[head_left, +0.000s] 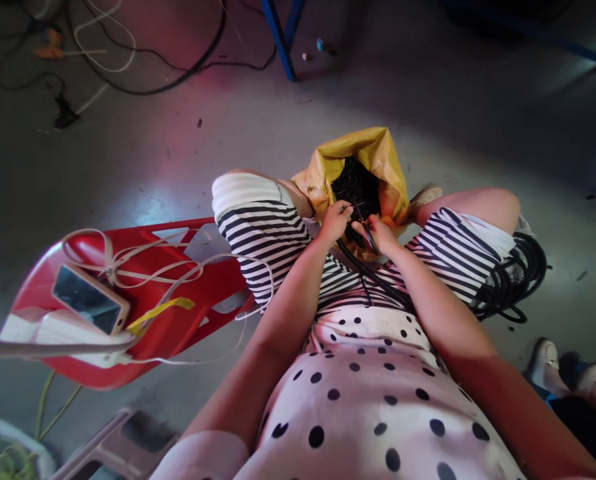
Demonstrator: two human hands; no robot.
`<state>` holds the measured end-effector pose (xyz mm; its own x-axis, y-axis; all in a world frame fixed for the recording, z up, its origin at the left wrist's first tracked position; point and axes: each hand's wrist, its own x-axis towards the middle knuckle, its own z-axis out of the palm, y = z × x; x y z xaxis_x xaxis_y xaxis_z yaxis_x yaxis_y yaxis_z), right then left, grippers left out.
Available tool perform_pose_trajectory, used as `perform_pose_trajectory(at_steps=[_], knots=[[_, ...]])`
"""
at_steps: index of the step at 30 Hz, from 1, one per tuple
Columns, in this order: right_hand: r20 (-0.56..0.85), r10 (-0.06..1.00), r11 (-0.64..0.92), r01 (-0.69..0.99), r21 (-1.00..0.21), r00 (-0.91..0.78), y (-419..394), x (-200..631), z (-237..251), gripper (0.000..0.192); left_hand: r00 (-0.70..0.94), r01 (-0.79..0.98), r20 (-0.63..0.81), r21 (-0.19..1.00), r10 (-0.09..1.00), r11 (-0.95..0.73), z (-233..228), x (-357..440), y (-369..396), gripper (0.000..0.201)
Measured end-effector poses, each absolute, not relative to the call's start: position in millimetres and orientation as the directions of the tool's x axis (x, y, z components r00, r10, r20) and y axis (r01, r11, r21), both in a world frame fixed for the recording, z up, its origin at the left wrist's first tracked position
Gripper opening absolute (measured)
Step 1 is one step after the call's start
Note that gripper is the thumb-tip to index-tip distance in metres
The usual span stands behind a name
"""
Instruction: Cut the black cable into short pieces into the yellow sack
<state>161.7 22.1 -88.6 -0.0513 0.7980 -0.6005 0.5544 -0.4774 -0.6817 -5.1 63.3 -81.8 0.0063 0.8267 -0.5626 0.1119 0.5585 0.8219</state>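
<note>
One cable [352,259] spans our lap [335,293] to the bag [395,170] | left hand [336,220]: fingers pinched, seemingly on the cable | right hand [385,236]: fingers clamped on a dark tool [371,241], probably scissors | we'd best work over the bag, left fingertips well clear

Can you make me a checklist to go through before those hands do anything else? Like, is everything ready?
1. Bag open: ok. The yellow bag gapes between the legs, with black bits inside.
2. Left hand at the bag's mouth: ok. Its fingers are curled.
3. Right hand beside it: ok, also at the bag's mouth.
4. What the fingertips pinch: cannot tell. It is too small and dark.
5. Black cable within reach: ok. It runs across the lap towards the hands.
6. Phone lying flat: cannot tell. The phone is on the red seat, among white cords.
</note>
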Motion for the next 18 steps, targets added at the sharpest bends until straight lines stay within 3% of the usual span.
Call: perform_pose_trajectory(at_steps=[9,14,18], knots=[[-0.615,0.783,-0.482,0.535,-0.693,-0.091,16,163,-97,0.061,-0.082,0.132,-0.738,0.659,0.67,0.741,-73,2,57,0.023],[-0.62,0.784,-0.492,0.593,-0.638,-0.016,19,163,-99,0.061,-0.015,-0.014,-0.805,0.593,0.592,0.805,-70,4,51,0.014],[-0.653,0.75,-0.593,0.544,-0.593,0.105,22,162,-99,0.062,0.012,-0.181,-0.875,0.473,0.483,0.862,-68,6,43,0.029]])
